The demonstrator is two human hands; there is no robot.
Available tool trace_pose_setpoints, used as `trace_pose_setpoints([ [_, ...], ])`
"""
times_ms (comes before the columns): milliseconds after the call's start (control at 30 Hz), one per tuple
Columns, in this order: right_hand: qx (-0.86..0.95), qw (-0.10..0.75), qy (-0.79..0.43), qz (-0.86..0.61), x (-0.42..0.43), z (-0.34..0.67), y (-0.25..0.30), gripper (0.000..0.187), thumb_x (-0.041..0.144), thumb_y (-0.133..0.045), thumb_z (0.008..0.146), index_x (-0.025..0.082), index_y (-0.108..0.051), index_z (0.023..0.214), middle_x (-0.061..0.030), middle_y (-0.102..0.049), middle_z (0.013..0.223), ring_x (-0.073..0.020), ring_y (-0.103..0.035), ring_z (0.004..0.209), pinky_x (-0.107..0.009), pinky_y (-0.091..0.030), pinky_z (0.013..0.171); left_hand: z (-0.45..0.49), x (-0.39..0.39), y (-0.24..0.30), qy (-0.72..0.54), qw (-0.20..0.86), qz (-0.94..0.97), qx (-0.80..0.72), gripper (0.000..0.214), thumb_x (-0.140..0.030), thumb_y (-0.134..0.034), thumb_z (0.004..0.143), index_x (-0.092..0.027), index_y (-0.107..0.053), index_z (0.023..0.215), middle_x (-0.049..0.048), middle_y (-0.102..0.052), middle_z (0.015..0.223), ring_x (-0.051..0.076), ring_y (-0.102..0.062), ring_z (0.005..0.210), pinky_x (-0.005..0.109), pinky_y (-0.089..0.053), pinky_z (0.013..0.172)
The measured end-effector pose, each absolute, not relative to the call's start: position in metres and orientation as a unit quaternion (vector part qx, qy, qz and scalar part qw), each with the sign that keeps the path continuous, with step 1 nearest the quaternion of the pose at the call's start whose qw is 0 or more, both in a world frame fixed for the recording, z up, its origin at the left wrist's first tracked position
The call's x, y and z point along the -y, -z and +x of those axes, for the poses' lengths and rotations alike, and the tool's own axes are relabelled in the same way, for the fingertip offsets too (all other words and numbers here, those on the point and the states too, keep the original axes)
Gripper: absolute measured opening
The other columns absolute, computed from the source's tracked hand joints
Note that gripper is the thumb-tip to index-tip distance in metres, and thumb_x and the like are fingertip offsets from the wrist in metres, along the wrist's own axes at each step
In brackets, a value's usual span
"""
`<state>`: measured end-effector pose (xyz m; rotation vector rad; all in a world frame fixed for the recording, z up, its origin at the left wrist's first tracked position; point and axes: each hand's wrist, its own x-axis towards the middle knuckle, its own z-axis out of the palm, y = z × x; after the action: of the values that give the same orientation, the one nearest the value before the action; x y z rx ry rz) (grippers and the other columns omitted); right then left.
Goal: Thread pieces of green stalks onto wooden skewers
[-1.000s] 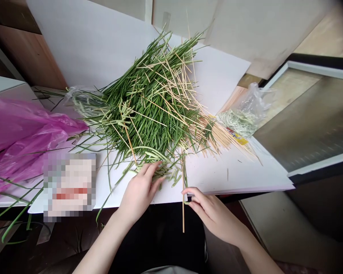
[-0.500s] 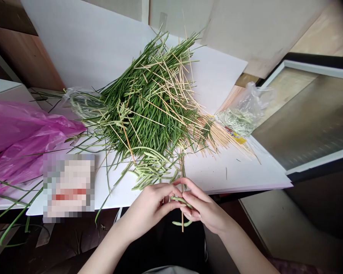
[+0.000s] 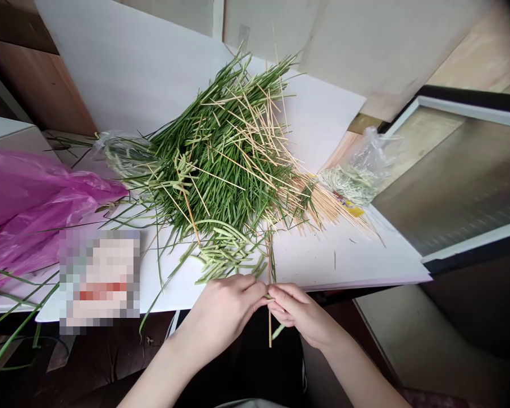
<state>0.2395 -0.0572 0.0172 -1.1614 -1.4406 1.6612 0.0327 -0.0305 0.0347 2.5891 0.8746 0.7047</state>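
Observation:
My left hand [image 3: 229,303] and my right hand [image 3: 300,311] meet at the table's front edge, both closed in a pinch on one thin green bean [image 3: 277,332]. Its lower end pokes out beneath my right fingers; the rest is mostly covered. A wooden skewer [image 3: 270,337] stands out toward me between the hands; whether fingers grip it is hidden. Just beyond lies a heap of cut bean pieces [image 3: 225,249]. Behind that is a big pile of long green leafy stalks [image 3: 221,187], with loose skewers [image 3: 255,122] strewn over it.
More skewers [image 3: 329,212] fan out to the right, beside a clear bag of pale shreds [image 3: 352,181]. Another clear bag [image 3: 123,156] and a pink plastic bag [image 3: 34,198] are at left. A blurred packet [image 3: 104,277] lies near the front edge. A framed panel [image 3: 459,175] leans at right.
My fingers have drawn together and closed tighter over the bean, covering more of it. The bean's loose lower end now points down instead of curving leftward past the skewer.

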Motion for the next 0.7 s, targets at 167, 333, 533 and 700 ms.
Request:
trace_pose_setpoints([
  [167, 0.643, 0.324, -0.545, -0.430, 0.062, 0.240, -0.021, 0.043, 0.048, -0.038, 0.112, 0.025, -0.036, 0.075, 0.0073, -0.032, 0.067, -0.0093, -0.024, 0.053, -0.022, -0.023, 0.045, 0.034, 0.031, -0.034, -0.279, 0.325, 0.856, -0.289, 0.034, -0.029, -0.041, 0.110, -0.020, -0.057, 0.082, -0.0013, -0.054, 0.075, 0.015, -0.050, 0.066, 0.028, -0.036, 0.064],
  [333, 0.770, 0.378, -0.291, -0.424, 0.066, 0.236, -0.031, 0.037, 0.021, -0.041, 0.112, 0.023, -0.044, 0.075, 0.0047, -0.044, 0.064, -0.0115, -0.040, 0.055, -0.025, -0.033, 0.054, 0.045, 0.033, -0.034, -0.346, 0.641, 0.636, -0.252, 0.042, -0.046, -0.051, 0.106, -0.018, -0.054, 0.074, -0.0045, -0.039, 0.067, 0.012, -0.034, 0.061, 0.025, -0.028, 0.058],
  [533, 0.851, 0.400, 0.076, -0.331, 0.059, 0.250, -0.030, 0.021, 0.025, -0.060, 0.107, 0.022, -0.066, 0.087, 0.0021, -0.053, 0.055, -0.0170, -0.042, 0.053, -0.033, -0.029, 0.054, 0.060, 0.047, -0.034, -0.315, 0.825, 0.394, -0.256, 0.047, -0.053, -0.075, 0.089, -0.018, -0.051, 0.069, -0.0097, -0.025, 0.058, 0.009, -0.013, 0.055, 0.026, -0.010, 0.049],
  [700, 0.860, 0.358, 0.176, -0.317, 0.062, 0.280, -0.045, 0.014, 0.013, -0.062, 0.104, 0.023, -0.067, 0.096, 0.0032, -0.059, 0.053, -0.0163, -0.044, 0.049, -0.032, -0.033, 0.051, 0.052, 0.035, -0.031, -0.321, 0.835, 0.333, -0.298, 0.051, -0.060, -0.082, 0.076, -0.020, -0.051, 0.070, -0.0126, -0.021, 0.054, 0.008, -0.006, 0.051, 0.026, -0.005, 0.047],
])
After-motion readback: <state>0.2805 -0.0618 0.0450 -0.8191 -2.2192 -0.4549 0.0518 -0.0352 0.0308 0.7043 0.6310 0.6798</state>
